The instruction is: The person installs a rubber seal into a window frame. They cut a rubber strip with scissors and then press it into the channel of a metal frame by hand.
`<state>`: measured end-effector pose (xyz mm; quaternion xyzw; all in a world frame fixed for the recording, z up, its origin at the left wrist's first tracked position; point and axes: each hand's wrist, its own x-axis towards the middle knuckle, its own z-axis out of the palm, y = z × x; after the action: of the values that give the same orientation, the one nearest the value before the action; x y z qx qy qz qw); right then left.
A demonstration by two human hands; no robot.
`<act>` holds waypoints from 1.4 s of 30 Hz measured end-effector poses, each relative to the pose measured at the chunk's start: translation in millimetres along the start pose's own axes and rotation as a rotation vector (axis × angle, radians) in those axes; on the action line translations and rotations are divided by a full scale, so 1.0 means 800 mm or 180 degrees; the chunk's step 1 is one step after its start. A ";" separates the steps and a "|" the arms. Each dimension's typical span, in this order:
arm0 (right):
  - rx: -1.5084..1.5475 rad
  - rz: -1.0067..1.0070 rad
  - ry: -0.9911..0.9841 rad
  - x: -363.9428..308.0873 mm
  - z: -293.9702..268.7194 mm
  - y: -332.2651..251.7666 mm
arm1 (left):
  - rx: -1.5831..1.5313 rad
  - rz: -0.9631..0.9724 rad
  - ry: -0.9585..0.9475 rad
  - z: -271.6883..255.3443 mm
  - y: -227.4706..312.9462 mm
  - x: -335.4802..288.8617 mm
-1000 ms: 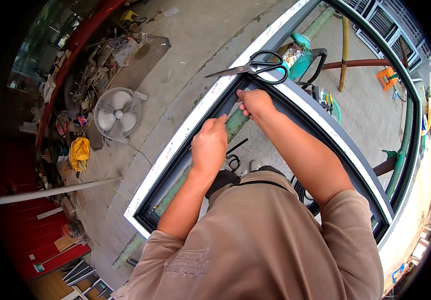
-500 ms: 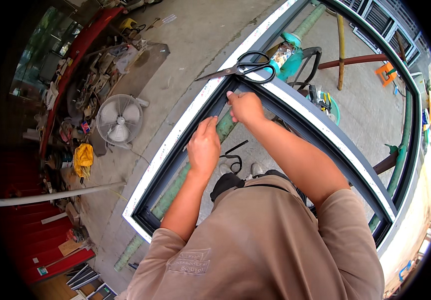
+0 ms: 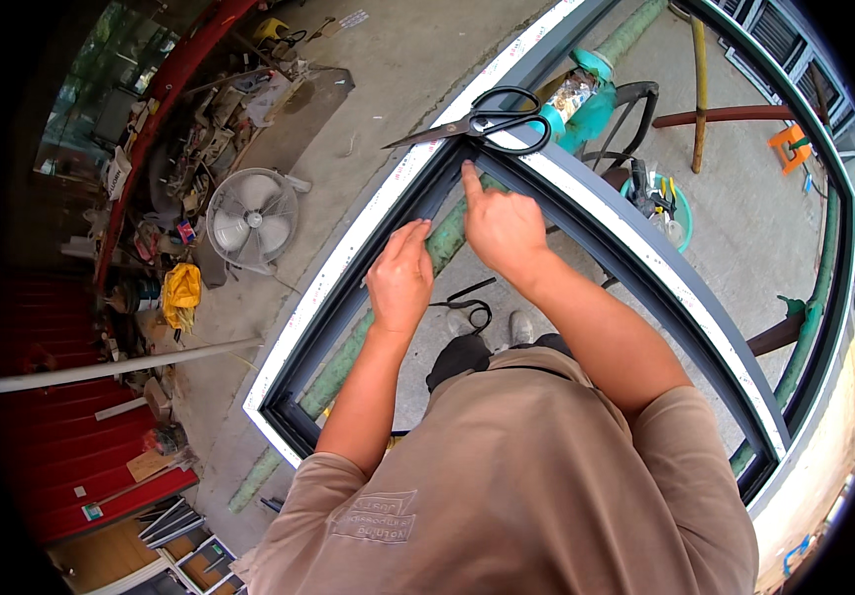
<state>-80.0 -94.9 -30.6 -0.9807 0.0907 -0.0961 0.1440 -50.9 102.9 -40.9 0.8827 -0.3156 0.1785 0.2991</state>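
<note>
Right hand (image 3: 507,232) at frame (image 3: 346,250), scissors (image 3: 468,127) atop

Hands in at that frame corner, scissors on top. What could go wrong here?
1. The scissors lie unheld across the frame's corner; a bump might knock them down.
2. The right hand has its index finger near that corner, just below the scissors, so shifting blades could nick it.
3. A black cord lies by the shoes: possible trip.
</note>
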 end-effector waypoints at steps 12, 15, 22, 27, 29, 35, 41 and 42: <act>-0.0367 -0.0198 -0.0216 0.013 -0.008 0.001 | 0.0088 -0.0025 0.0027 0.003 0.001 -0.001; -0.0360 -0.0137 -0.0265 0.013 -0.011 0.000 | 0.0075 -0.0023 0.0069 0.003 0.003 0.001; -0.0094 -0.0091 -0.0232 0.022 -0.011 0.008 | 0.0068 -0.0059 0.0045 0.003 0.005 0.000; -0.0012 0.0040 -0.0396 0.017 -0.020 0.003 | 0.0087 -0.0059 0.0073 0.004 0.004 -0.001; 0.0041 0.0120 -0.0447 0.018 -0.020 0.005 | 0.0087 -0.0051 0.0081 0.004 0.005 0.001; 0.0148 0.0050 -0.0303 0.026 -0.008 0.007 | 0.0096 -0.0061 0.0050 0.004 0.005 0.002; 0.0198 0.0080 -0.0255 0.000 0.000 0.013 | 0.0090 -0.0112 0.0051 0.002 0.007 0.002; 0.0189 0.0096 -0.0175 -0.003 0.001 0.015 | 0.0085 -0.0097 0.0047 0.003 0.007 0.003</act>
<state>-84.3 -105.5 -35.2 -0.9768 0.0987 -0.0697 0.1769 -53.0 96.8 -39.0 0.8900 -0.2974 0.1846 0.2922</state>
